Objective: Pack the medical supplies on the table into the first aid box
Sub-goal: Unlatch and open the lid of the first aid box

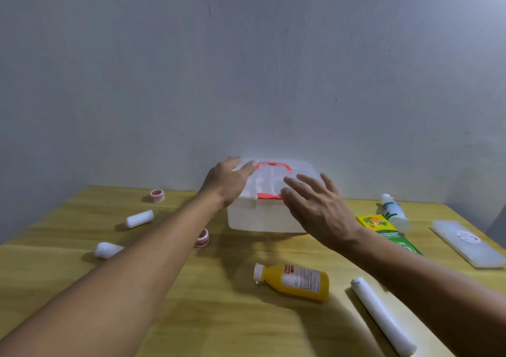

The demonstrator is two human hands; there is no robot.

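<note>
The closed first aid box (269, 209) sits near the tabletop's (219, 315) far edge. Both hands, left hand (228, 182) and right hand (319, 210), spread open, empty, over its lid. Yellow bottle (294, 281) and bandage rolls (139, 219) lie scattered around.

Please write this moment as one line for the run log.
stage: reaching for box | first aid box: lid closed | left hand: open | right hand: open | supplies: all on table
</note>
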